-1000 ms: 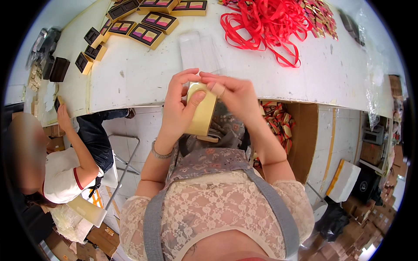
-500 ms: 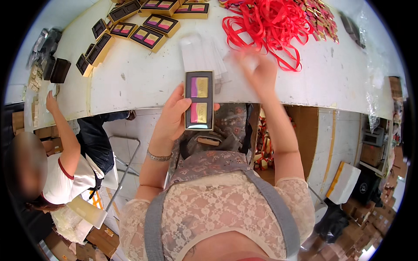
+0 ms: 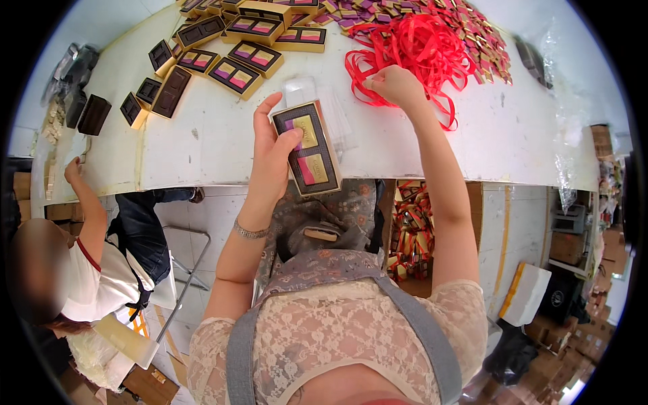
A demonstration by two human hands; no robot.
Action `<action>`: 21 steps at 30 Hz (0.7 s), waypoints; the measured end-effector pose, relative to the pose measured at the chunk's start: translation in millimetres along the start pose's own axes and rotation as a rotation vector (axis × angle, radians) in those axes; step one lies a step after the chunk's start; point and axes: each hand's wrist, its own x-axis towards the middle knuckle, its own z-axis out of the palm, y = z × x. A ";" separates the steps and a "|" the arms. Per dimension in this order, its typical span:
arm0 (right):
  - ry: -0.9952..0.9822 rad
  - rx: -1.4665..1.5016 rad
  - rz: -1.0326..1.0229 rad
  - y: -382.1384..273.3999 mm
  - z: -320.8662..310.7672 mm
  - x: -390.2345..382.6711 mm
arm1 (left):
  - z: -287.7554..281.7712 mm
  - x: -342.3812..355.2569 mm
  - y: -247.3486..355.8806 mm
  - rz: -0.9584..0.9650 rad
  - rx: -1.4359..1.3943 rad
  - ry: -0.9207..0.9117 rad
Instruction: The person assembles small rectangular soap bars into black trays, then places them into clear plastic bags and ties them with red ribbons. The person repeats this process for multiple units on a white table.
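My left hand (image 3: 271, 158) grips a small gold-edged gift box (image 3: 330, 154), its thumb across the face and its index finger raised off the side. Two foil-wrapped squares, coloured gold with purple or pink, lie in the box's black insert, and the box tilts to the left at the table's near edge. At the near left side of a tangled heap of red ribbon (image 3: 432, 50), the fingers of my right hand (image 3: 398, 86) are pinched together on ribbon. How many strands they hold is hidden. Clear plastic covers (image 3: 337, 121) lie flat just beyond the box.
Similar filled boxes (image 3: 255, 57) are piled at the far left, beside dark trays (image 3: 172, 91). Small foil squares (image 3: 486, 44) spread behind the ribbon. Under the table, a carton (image 3: 466, 209) contains red-and-gold pieces. Another person (image 3: 101, 270) sits at the left, one hand at the table.
My right hand has reached farther away and closed on the red ribbon. My left hand has tilted the box to the left, and its index finger has lifted. The whole view has shifted slightly.
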 end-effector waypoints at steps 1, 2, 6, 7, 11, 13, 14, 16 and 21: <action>0.032 -0.004 -0.004 8.4 6.4 2.9 | 2.2 -0.1 0.1 0.015 0.021 -0.023; 0.069 0.119 -0.036 9.1 2.0 -0.8 | 1.4 -0.8 -0.6 0.024 0.037 -0.012; 0.167 0.694 -0.129 3.3 -46.8 -14.1 | -4.8 1.2 1.3 0.056 0.128 0.001; 0.161 0.808 -0.119 6.8 -56.6 -11.9 | -5.6 5.1 1.8 0.056 0.155 -0.008; 0.043 1.081 -0.224 -33.4 -76.6 -38.3 | 9.1 29.3 5.2 0.203 0.326 0.006; -0.016 1.088 -0.322 -52.4 -73.7 -43.4 | 10.0 51.7 -2.4 0.316 0.516 -0.030; 0.086 0.976 -0.286 -68.3 -69.7 -51.3 | 13.2 61.2 -4.9 0.390 0.615 -0.036; -0.010 1.009 -0.334 -80.4 -65.4 -53.6 | 27.3 64.8 -2.1 0.371 0.609 -0.064; 0.103 0.767 -0.479 -91.1 -68.0 -61.8 | 33.2 83.8 9.6 0.517 0.678 -0.048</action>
